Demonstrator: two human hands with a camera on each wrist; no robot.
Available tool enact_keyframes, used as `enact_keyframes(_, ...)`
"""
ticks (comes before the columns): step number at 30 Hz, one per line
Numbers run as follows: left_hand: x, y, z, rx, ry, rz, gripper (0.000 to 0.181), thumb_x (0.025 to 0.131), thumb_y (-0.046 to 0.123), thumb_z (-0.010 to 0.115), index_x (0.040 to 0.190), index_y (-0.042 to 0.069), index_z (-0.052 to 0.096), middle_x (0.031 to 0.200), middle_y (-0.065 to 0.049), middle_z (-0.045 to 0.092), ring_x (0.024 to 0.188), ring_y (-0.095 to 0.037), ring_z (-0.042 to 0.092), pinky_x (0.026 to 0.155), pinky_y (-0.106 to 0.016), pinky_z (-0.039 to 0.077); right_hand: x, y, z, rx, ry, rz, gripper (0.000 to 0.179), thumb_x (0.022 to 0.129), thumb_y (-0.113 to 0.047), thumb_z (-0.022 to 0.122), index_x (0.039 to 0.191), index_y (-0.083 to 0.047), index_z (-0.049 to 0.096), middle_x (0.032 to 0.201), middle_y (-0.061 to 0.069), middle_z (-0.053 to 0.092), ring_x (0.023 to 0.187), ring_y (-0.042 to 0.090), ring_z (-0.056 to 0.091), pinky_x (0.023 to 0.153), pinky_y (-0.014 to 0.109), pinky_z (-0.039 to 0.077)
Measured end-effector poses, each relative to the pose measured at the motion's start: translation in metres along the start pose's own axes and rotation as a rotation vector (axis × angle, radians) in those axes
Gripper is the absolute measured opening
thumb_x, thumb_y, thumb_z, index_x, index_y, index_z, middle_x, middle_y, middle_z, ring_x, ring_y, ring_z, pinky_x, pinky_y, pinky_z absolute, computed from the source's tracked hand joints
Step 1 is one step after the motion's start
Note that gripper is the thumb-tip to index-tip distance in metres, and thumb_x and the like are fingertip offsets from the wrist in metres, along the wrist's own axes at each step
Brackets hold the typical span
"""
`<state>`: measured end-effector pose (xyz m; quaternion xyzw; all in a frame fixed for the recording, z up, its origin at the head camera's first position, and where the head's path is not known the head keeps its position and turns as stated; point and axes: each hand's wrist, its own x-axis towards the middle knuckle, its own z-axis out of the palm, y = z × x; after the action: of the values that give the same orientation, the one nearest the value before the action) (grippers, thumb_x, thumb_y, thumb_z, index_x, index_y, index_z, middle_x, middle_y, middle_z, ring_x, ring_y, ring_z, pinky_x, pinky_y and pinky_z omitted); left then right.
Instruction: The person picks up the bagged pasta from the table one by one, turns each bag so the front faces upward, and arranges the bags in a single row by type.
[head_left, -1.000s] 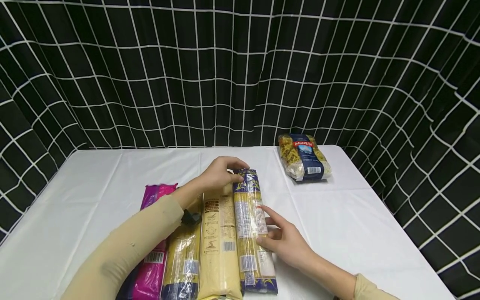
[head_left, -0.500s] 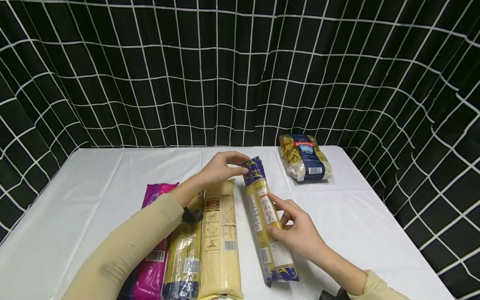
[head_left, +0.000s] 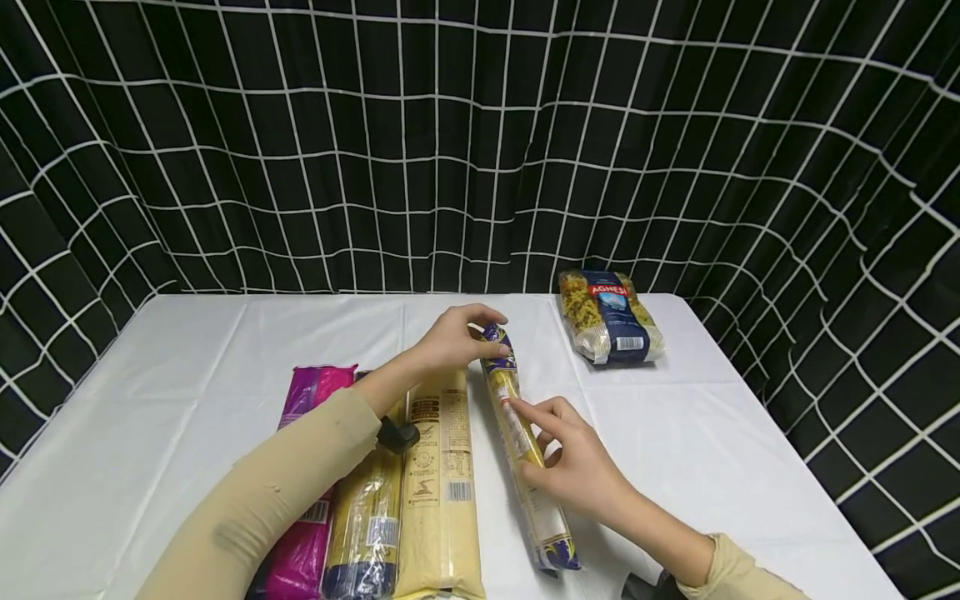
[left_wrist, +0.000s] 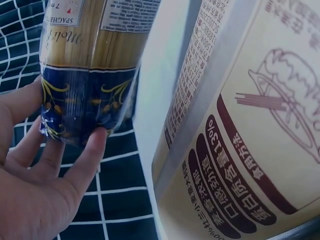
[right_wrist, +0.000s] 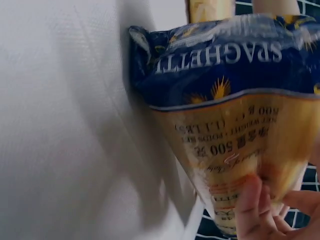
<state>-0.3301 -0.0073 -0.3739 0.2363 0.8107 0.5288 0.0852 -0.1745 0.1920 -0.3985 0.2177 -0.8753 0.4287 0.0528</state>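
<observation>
A long clear-and-blue bag of spaghetti [head_left: 553,533] stands turned on its narrow side, slanting across the table's middle in the head view. Thumb and fingers of my left hand [head_left: 456,340] pinch its far blue end; the left wrist view shows that end [left_wrist: 80,105] between them. My right hand [head_left: 577,457] grips the bag around its middle from the right. The right wrist view has the near end [right_wrist: 220,60] up close, printed SPAGHETTI, with fingertips on the wrapper. Just left of it lies a cream noodle packet [head_left: 441,533], flat on the table.
Left of the cream packet lie a gold pasta bag [head_left: 365,508] and a pink packet [head_left: 296,562], side by side and partly under my left arm. A bag of Agnesi pasta [head_left: 611,317] sits at the back right of the white table [head_left: 690,433]. A black gridded curtain [head_left: 480,142] surrounds it.
The spaghetti bag has left its place against the cream packet, shifted right, and rolled from its flat face onto its narrow side. Both hands moved with it.
</observation>
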Motion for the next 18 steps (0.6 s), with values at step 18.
enact_keyframes(18,-0.011,0.006,-0.002,-0.103,0.069,0.1,0.038,0.089,-0.001,0.079,0.125,0.006,0.07,0.12,-0.01,0.072,0.117,-0.024,0.068,0.101,-0.037,0.055,-0.013,0.018,-0.005,0.303,0.074,0.218,0.057,0.102,-0.007,0.064,0.156,-0.001,0.044,0.134,0.023,0.057,0.103,0.013,0.065,0.08,0.031,0.061)
